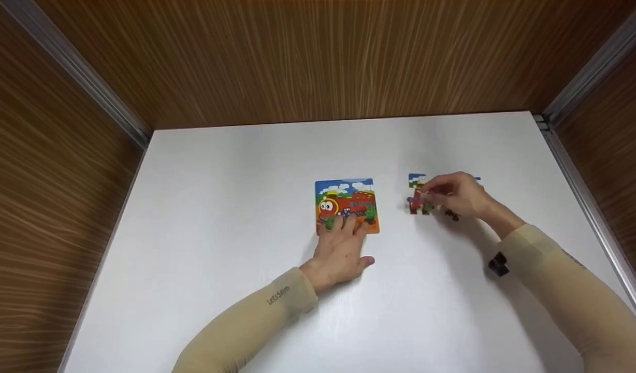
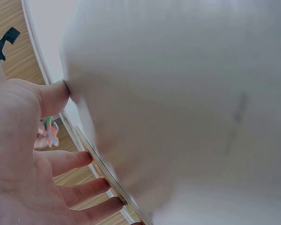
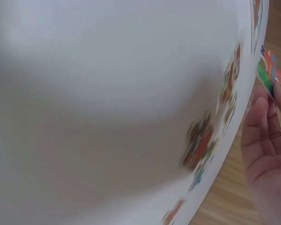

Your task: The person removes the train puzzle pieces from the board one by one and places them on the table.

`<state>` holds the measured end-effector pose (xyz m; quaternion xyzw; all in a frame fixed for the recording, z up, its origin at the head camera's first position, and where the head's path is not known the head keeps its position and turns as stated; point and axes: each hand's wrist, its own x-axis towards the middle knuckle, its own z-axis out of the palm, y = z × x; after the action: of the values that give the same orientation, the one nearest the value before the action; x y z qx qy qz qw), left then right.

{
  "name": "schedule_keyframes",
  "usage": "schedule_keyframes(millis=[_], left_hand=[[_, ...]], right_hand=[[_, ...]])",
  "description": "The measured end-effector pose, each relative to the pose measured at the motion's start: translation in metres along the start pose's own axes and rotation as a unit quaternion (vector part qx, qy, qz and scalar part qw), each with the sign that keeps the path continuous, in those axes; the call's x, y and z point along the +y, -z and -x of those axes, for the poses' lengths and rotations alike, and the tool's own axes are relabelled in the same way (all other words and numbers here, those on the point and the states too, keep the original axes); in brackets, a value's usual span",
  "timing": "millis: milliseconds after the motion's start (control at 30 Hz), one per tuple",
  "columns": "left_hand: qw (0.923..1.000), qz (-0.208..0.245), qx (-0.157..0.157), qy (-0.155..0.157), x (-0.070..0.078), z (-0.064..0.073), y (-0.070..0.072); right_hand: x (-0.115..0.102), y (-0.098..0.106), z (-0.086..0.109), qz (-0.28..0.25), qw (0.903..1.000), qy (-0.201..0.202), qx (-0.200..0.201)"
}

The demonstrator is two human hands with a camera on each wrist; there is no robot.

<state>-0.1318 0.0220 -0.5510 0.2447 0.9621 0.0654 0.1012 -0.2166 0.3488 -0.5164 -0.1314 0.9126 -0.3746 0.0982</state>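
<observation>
A square picture board [image 1: 355,198] with a cartoon train lies on the white table. Across its lower edge rest the fingertips of my left hand [image 1: 340,257], fingers spread and straight, thumb out to the side. In the left wrist view the board's thin edge [image 2: 104,169] runs under those fingertips. My right hand [image 1: 462,196] is raised over loose jigsaw pieces [image 1: 416,178] to the right of the board. Its thumb and fingers pinch a jigsaw piece [image 3: 272,67] coloured orange, blue and green. The hand hides some of the pieces below it.
More loose jigsaw pieces [image 3: 200,143] lie scattered on the white table [image 1: 214,223], blurred in the right wrist view. Wood-grain panels [image 1: 307,62] stand behind the table and at both sides. A small black object [image 1: 499,264] sits by the right sleeve.
</observation>
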Motion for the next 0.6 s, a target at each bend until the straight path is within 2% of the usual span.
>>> schedule_keyframes(millis=[133, 233, 600], left_hand=[[0.9999, -0.010, 0.002, 0.001, 0.000, 0.000, 0.000], [0.9998, -0.017, 0.004, 0.002, 0.001, 0.001, 0.000], [0.9998, -0.019, 0.008, -0.001, 0.001, 0.000, 0.000]], right_hand=[[0.011, 0.014, 0.010, 0.005, 0.9997, -0.020, 0.012], [0.017, 0.026, 0.019, 0.009, 0.9986, -0.050, 0.013], [0.044, 0.059, 0.038, 0.017, 0.9920, -0.124, -0.014]])
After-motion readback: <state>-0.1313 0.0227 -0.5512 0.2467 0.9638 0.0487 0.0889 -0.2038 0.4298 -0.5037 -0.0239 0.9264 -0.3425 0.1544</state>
